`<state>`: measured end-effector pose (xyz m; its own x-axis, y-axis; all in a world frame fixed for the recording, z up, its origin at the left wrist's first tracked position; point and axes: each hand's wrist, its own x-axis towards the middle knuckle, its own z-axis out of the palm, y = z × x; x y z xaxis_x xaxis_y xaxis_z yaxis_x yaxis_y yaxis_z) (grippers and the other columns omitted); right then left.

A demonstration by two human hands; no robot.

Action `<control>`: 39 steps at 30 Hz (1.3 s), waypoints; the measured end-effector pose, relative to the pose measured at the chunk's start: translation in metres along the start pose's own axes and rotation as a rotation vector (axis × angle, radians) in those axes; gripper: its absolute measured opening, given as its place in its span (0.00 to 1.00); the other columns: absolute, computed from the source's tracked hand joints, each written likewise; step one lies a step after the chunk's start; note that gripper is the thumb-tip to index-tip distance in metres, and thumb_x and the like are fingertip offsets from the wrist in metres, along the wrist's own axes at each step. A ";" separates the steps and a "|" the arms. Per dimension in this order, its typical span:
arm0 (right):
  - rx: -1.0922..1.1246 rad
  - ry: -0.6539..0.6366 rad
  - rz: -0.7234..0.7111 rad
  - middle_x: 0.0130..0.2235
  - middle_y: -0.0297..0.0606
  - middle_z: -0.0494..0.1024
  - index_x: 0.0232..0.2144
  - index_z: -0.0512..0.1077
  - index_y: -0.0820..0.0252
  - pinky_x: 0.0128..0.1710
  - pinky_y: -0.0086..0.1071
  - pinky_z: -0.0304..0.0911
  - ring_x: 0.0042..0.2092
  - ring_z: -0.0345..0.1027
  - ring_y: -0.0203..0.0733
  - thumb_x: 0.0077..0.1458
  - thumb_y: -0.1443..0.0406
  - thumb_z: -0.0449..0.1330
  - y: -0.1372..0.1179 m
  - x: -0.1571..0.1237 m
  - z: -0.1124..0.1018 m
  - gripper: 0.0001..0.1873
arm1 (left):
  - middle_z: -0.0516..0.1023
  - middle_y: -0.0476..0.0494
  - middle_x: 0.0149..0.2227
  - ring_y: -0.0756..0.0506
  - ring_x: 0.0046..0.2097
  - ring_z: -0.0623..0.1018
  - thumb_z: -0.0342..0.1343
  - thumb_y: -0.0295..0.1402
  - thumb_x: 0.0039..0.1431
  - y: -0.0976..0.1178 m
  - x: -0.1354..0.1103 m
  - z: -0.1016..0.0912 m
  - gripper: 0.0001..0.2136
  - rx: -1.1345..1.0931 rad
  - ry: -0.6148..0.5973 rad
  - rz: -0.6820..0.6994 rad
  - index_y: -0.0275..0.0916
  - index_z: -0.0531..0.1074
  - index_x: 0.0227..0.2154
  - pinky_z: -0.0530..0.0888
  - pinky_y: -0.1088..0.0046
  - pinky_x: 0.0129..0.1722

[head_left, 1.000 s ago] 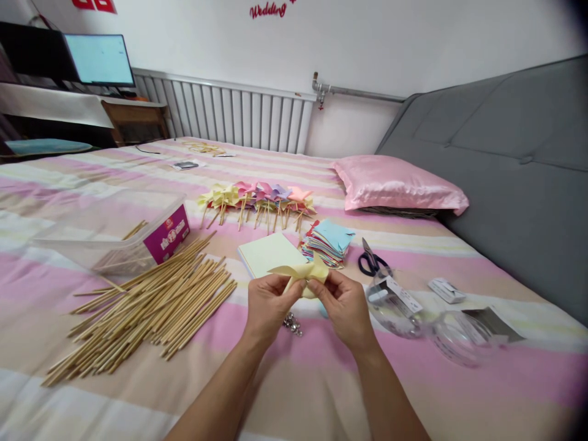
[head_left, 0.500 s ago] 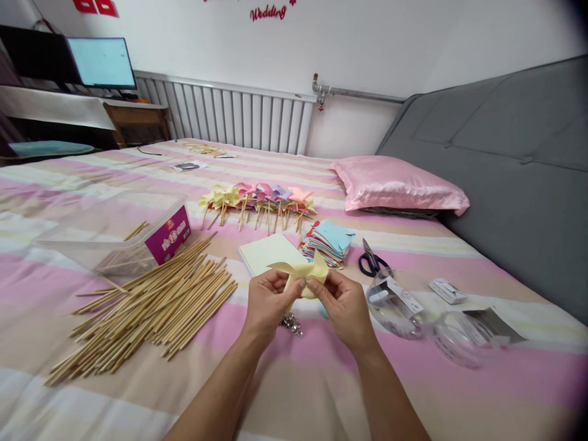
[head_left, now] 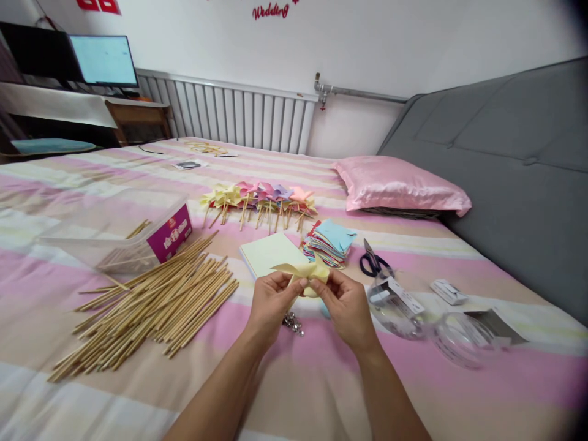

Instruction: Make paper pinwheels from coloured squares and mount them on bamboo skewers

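A pale yellow paper pinwheel (head_left: 303,270), with its corners folded toward the middle, is held between both hands above the bed. My left hand (head_left: 274,300) pinches its left side, thumb near the centre. On the other side my right hand (head_left: 342,303) grips it, its thumb pressed close to the left one. A small pile of shiny metal fasteners (head_left: 293,323) lies just below the left fingers. Behind the hands rest a stack of yellow paper squares (head_left: 271,252) and a stack of cut coloured paper (head_left: 329,242).
Left are loose wooden sticks (head_left: 156,312) and a clear plastic box (head_left: 114,245). Finished pinwheels (head_left: 261,196) lie farther back. Scissors (head_left: 374,260), a clear round container (head_left: 397,312), a small white box (head_left: 448,292) and a pink pillow (head_left: 399,184) are on the right.
The pinwheel's upright right corner has been folded lower toward the middle. Both hands stay in nearly the same place, and the view has shifted slightly.
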<state>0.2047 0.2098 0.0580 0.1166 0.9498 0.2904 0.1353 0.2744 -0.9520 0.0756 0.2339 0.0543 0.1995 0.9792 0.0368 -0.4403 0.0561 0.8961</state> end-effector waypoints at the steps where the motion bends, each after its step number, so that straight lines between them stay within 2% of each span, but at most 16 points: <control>1: -0.010 0.003 -0.002 0.28 0.36 0.73 0.31 0.72 0.62 0.33 0.32 0.64 0.31 0.67 0.39 0.51 0.58 0.60 0.000 0.000 0.000 0.12 | 0.77 0.45 0.22 0.51 0.26 0.73 0.68 0.35 0.38 0.000 0.000 0.000 0.11 0.002 -0.002 0.000 0.33 0.77 0.24 0.68 0.77 0.28; 6: -0.020 0.002 0.005 0.28 0.35 0.72 0.30 0.72 0.62 0.33 0.32 0.64 0.31 0.66 0.39 0.51 0.58 0.60 0.000 -0.001 0.000 0.12 | 0.78 0.45 0.23 0.50 0.27 0.74 0.68 0.35 0.39 0.001 -0.001 0.002 0.12 -0.005 -0.024 0.004 0.33 0.78 0.26 0.69 0.76 0.29; 16: -0.026 0.025 0.004 0.26 0.34 0.71 0.30 0.72 0.62 0.31 0.32 0.63 0.27 0.62 0.37 0.50 0.57 0.60 0.003 -0.001 0.000 0.12 | 0.73 0.48 0.19 0.54 0.22 0.68 0.67 0.37 0.40 -0.001 -0.005 0.003 0.12 0.029 0.018 0.030 0.32 0.75 0.20 0.63 0.78 0.23; 21: -0.041 0.032 -0.013 0.26 0.34 0.72 0.29 0.71 0.62 0.29 0.29 0.61 0.28 0.63 0.37 0.50 0.57 0.59 0.001 -0.002 0.003 0.13 | 0.74 0.47 0.22 0.52 0.25 0.72 0.65 0.39 0.43 -0.003 -0.004 0.001 0.13 -0.013 -0.030 0.005 0.33 0.74 0.23 0.66 0.78 0.27; 25: -0.236 0.121 -0.049 0.18 0.28 0.62 0.25 0.72 0.62 0.21 0.26 0.50 0.22 0.52 0.33 0.48 0.56 0.60 -0.003 -0.004 0.002 0.13 | 0.74 0.47 0.23 0.51 0.26 0.72 0.64 0.39 0.45 0.000 -0.004 0.000 0.13 -0.015 -0.083 -0.007 0.33 0.73 0.27 0.68 0.75 0.31; 27: -0.324 0.164 -0.052 0.17 0.26 0.56 0.23 0.71 0.62 0.19 0.26 0.43 0.20 0.45 0.31 0.47 0.57 0.60 -0.006 -0.005 0.002 0.13 | 0.75 0.46 0.24 0.50 0.28 0.73 0.66 0.39 0.43 0.002 -0.004 0.000 0.14 0.003 -0.095 -0.020 0.32 0.73 0.27 0.69 0.74 0.32; 29: -0.347 0.176 -0.034 0.17 0.26 0.54 0.22 0.71 0.63 0.19 0.26 0.40 0.20 0.42 0.30 0.47 0.57 0.59 -0.007 -0.005 0.002 0.13 | 0.76 0.44 0.26 0.49 0.29 0.73 0.67 0.38 0.39 0.003 -0.003 -0.001 0.15 0.027 -0.090 -0.034 0.32 0.73 0.26 0.69 0.74 0.32; 35: -0.313 0.100 0.001 0.18 0.27 0.54 0.23 0.73 0.64 0.20 0.26 0.42 0.22 0.44 0.31 0.47 0.57 0.59 -0.003 -0.003 0.000 0.14 | 0.74 0.46 0.22 0.51 0.26 0.70 0.68 0.38 0.38 0.005 -0.002 -0.005 0.15 0.056 -0.078 -0.070 0.32 0.73 0.23 0.64 0.77 0.28; 39: -0.242 0.086 -0.002 0.19 0.30 0.61 0.23 0.73 0.63 0.22 0.27 0.46 0.23 0.48 0.33 0.47 0.57 0.59 0.002 -0.002 0.001 0.14 | 0.72 0.48 0.20 0.52 0.23 0.68 0.67 0.40 0.37 -0.001 0.000 -0.008 0.16 0.103 -0.058 -0.060 0.32 0.72 0.20 0.62 0.78 0.25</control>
<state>0.2035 0.2088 0.0552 0.1978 0.9301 0.3095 0.3661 0.2228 -0.9035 0.0685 0.2357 0.0501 0.2747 0.9615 0.0048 -0.3343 0.0908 0.9381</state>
